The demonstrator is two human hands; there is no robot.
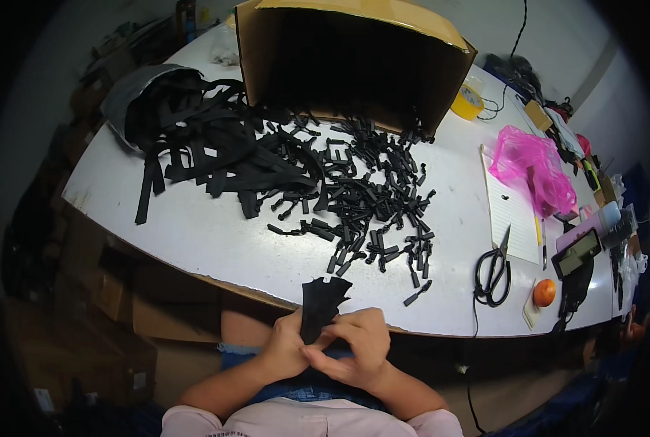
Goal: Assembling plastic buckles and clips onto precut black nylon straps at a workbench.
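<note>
A fanned bundle of black fabric strips [320, 304] stands up from my left hand [284, 344], whose fingers are closed round its lower end. My right hand [361, 346] is beside it, fingers curled and thumb reaching across to the left hand. Its fingertips meet at the bundle's lower edge; what they pinch is hidden. Both hands are over my lap, just off the table's near edge. Beyond them on the table lies a spread heap of small black clip-like pieces with short cords [368, 197]. Left of the heap, long black straps [230, 160] spill from a grey bag [121, 109].
An open cardboard box [452, 80] lies on its side behind the heap on the white table [194, 244]. To the right are black-handled scissors [492, 277], a lined notepad [514, 233], a pink plastic bag [532, 167], yellow tape [467, 102], an orange fruit [544, 293] and a phone [578, 252].
</note>
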